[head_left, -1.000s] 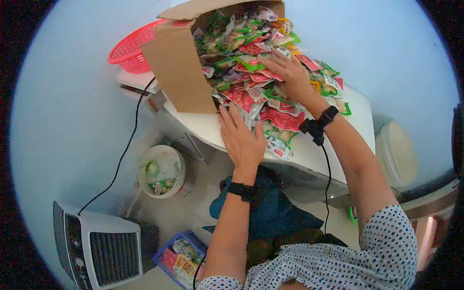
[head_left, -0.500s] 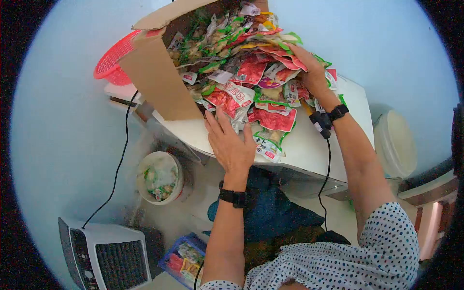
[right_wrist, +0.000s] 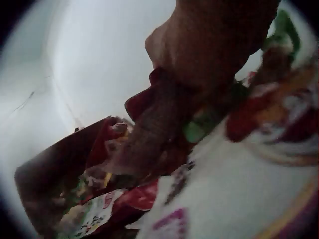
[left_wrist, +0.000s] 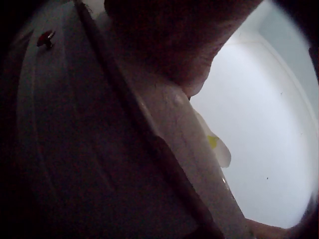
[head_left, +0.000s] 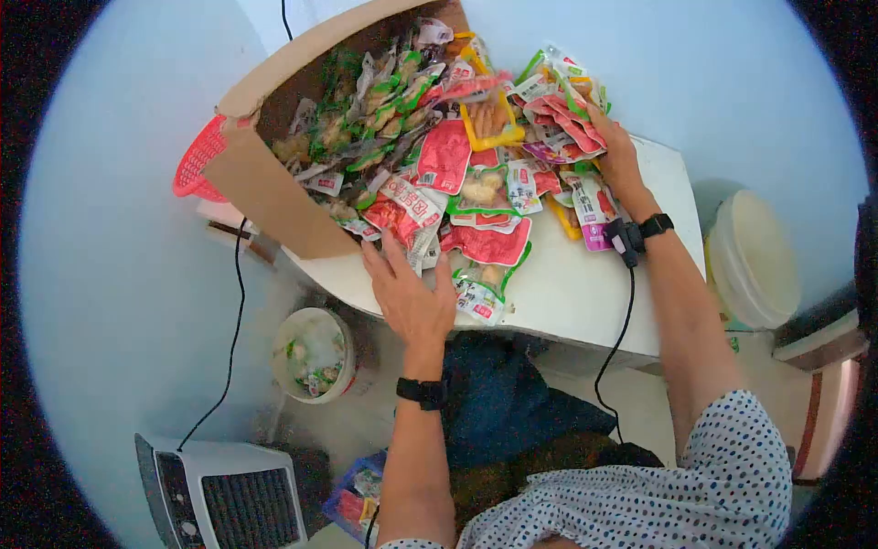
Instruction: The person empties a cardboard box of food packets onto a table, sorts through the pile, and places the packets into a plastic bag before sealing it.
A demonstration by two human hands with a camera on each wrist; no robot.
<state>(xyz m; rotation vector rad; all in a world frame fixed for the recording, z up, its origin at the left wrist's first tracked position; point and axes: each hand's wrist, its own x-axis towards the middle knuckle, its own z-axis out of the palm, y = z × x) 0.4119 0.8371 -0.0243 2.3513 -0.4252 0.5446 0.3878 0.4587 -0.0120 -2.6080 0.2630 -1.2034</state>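
Observation:
A cardboard box (head_left: 270, 197) lies on its side on a white table (head_left: 585, 297), with food packets (head_left: 444, 157) spilling from its mouth. My right hand (head_left: 625, 174) holds a bunch of red-and-green packets (head_left: 569, 128) at the right side of the spill, its fingers behind them. In the right wrist view those red packets (right_wrist: 142, 102) bend beneath the hand. My left hand (head_left: 410, 297) rests at the table's front edge, fingers straight, fingertips by the box's lower corner and a white-and-red packet (head_left: 402, 209). The left wrist view is dark and shows little beyond the hand (left_wrist: 169, 40).
A red plastic basket (head_left: 199, 165) stands behind the box. On the floor are a white bucket (head_left: 315, 389) with packets inside, a blue crate (head_left: 337, 508) and a grey-white appliance (head_left: 229, 499). A pale bucket (head_left: 754, 261) stands right of the table. Black cables (head_left: 599, 371) trail from the wrists.
My right hand has moved right, drawing a bunch of packets away from the heap, and a gap has opened behind them. The left hand stays by the box's corner as the view shifts.

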